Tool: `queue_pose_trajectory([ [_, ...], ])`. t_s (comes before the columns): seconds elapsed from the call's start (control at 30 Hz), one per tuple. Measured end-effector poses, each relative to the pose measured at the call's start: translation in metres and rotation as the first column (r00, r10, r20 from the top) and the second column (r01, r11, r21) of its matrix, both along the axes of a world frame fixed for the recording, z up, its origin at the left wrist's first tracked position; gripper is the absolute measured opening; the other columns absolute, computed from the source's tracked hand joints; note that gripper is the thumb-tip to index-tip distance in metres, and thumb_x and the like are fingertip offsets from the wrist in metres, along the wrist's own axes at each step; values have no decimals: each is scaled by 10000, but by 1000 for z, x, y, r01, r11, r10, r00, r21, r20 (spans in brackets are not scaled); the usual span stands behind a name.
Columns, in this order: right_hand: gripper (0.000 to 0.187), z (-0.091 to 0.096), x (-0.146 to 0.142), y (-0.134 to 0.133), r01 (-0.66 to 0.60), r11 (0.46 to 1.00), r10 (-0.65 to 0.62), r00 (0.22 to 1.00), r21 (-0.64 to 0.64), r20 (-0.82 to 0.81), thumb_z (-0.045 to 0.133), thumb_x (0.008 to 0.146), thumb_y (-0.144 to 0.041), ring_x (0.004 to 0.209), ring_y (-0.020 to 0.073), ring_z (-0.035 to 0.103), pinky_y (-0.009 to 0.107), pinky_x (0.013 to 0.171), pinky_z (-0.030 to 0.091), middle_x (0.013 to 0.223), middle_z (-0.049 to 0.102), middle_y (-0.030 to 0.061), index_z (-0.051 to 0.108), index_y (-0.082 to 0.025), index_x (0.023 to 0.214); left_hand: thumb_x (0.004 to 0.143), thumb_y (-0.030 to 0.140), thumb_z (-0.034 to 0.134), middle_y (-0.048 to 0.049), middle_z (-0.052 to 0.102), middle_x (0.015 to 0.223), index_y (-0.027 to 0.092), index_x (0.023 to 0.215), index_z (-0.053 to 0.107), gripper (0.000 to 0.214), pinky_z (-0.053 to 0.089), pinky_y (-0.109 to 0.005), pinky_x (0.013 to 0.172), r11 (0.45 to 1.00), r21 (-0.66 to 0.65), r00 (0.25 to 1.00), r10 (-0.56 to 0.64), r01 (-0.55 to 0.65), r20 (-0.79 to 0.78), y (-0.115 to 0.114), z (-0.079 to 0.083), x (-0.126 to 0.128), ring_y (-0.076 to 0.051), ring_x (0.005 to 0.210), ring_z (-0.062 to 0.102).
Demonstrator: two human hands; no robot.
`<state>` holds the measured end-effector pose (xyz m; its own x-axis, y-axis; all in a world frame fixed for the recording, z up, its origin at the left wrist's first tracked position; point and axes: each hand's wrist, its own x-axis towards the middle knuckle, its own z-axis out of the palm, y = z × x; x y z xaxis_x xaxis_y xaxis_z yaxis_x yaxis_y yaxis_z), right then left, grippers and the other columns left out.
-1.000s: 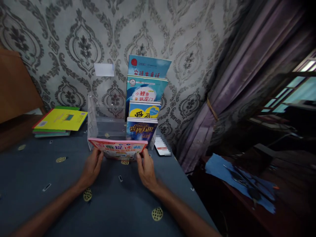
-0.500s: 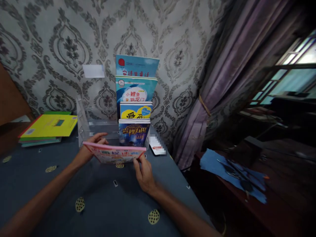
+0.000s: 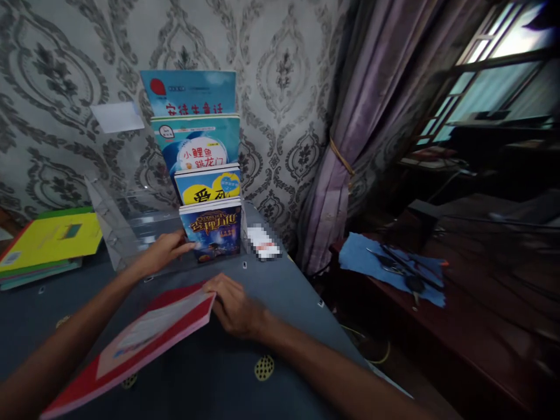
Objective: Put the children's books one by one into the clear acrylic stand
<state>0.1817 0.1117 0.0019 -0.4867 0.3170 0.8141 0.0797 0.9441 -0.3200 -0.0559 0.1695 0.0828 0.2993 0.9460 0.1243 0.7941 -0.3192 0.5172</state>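
My right hand [image 3: 234, 303] grips the corner of a red picture book [image 3: 161, 321], which is tilted above the table with its far end toward me at the lower left. My left hand [image 3: 166, 252] is at the left edge of a dark blue book [image 3: 212, 233], its fingers apart and thumb reaching across the cover; some fingertips are hidden. That book stands at the front of a clear tiered rack [image 3: 109, 233]. Behind it, rising in steps, are a yellow and blue book [image 3: 210, 186], a teal book [image 3: 199, 146] and a taller blue book [image 3: 190, 90].
A pile of books with a yellow one [image 3: 56, 239] on top lies left of the rack. Right of it is a blurred-out phone-like item [image 3: 263, 242]. A lower dark red surface [image 3: 394, 332] holds a blue cloth [image 3: 359, 259] with tools, beyond the table's right edge.
My left hand has left the red book and moved to the dark blue book. With my right hand, the red book has swung down toward me. The view has turned right.
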Motion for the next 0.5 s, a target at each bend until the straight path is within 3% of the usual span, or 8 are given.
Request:
queue_pose_trajectory([
  [0.2, 206, -3, -2, -2, -7, 1000, 8, 999, -21, 35, 310, 1064, -257, 883, 209, 615, 354, 830, 556, 932, 660, 94, 506, -193, 1070, 858, 611, 449, -20, 632, 617, 244, 713, 533, 403, 469, -311, 645, 994, 72, 997, 82, -81, -14, 6, -13, 11, -229, 631, 630],
  [0.5, 182, -5, -4, -2, -14, 1000, 15, 999, -20, 43, 323, 1055, -239, 875, 213, 603, 356, 818, 549, 921, 643, 83, 499, -200, 1083, 845, 603, 426, -19, 655, 599, 248, 766, 512, 374, 485, -330, 663, 990, 45, 991, 132, -132, -8, 5, -10, 28, -246, 638, 664],
])
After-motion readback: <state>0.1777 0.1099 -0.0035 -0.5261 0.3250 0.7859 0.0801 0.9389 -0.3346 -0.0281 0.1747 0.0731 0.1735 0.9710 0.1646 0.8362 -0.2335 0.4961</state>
